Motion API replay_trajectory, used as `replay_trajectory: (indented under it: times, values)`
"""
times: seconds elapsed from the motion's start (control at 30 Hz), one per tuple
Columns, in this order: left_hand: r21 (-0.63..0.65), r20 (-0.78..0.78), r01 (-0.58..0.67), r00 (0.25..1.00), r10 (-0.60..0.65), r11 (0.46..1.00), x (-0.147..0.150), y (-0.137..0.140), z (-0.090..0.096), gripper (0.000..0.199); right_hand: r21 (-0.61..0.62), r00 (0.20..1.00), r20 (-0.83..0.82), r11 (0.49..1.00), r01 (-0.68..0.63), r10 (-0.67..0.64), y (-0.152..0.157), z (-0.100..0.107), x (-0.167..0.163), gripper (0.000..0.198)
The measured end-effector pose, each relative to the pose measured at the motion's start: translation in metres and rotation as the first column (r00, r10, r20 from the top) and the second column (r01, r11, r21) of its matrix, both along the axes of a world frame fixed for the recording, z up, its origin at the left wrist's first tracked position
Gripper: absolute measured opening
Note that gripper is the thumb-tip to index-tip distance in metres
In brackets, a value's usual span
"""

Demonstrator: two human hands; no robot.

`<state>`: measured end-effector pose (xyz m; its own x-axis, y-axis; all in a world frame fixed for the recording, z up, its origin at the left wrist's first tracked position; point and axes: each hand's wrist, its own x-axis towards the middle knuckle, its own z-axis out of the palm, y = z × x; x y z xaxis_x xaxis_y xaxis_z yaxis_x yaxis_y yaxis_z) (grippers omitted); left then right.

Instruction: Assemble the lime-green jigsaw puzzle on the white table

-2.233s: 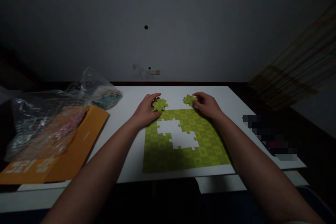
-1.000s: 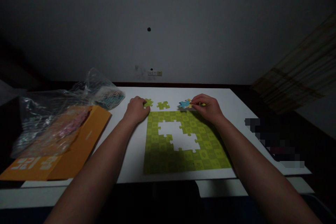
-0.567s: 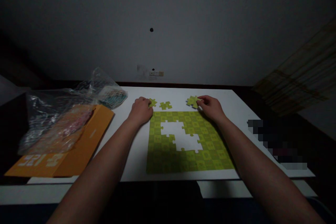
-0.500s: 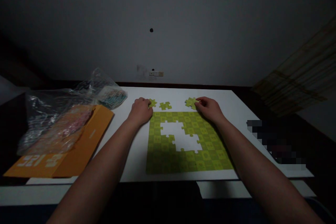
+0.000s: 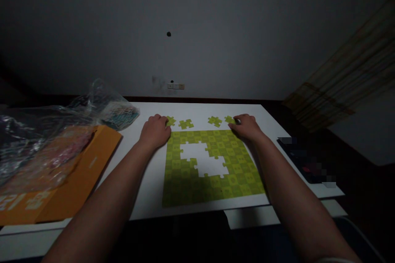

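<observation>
A green chequered jigsaw puzzle (image 5: 191, 191) lies flat on the white table, with a stepped gap in its middle showing white. Beyond its far left corner, my left hand (image 5: 155, 130) rests on the table, its curled fingers and thumb at the left edge of a green puzzle piece (image 5: 170, 121). At the far right, my right hand (image 5: 246, 126) has thumb and fingers closed at the edge of another puzzle piece (image 5: 229, 119). Between the hands lie two loose pieces, a left one (image 5: 186, 124) and a right one (image 5: 214, 121).
At the left, clear plastic wrapping (image 5: 72, 148) covers part of an orange envelope (image 5: 101, 148). A wrapped stack (image 5: 120, 114) sits behind it. A dark, partly blurred object (image 5: 299, 158) lies by the table's right edge. A wall (image 5: 216, 57) stands behind the table (image 5: 148, 197).
The two pieces near my right hand, close together or overlapping before, are now apart, one at my fingertips on the right. The whole view has shifted slightly. My left hand stays by its piece.
</observation>
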<state>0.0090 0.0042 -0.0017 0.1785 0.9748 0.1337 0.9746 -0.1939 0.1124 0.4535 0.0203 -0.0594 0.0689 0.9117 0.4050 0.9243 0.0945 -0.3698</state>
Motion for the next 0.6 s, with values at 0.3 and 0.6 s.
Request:
replay_trajectory:
  times: [0.3, 0.6]
  values:
    - [-0.017, 0.034, 0.002, 0.999, -0.002, 1.0, 0.002, -0.002, 0.0, 0.043, -0.037, 0.915, -0.403, 0.999, -0.026, 0.009, -0.014, 0.025, -0.015, 0.034]
    - [-0.009, 0.08, 0.021, 0.997, -0.02, 1.0, 0.008, -0.005, -0.002, 0.041, -0.183, 0.518, -0.828, 0.77, -0.611, 0.214, -0.059, 0.059, -0.117, 0.056]
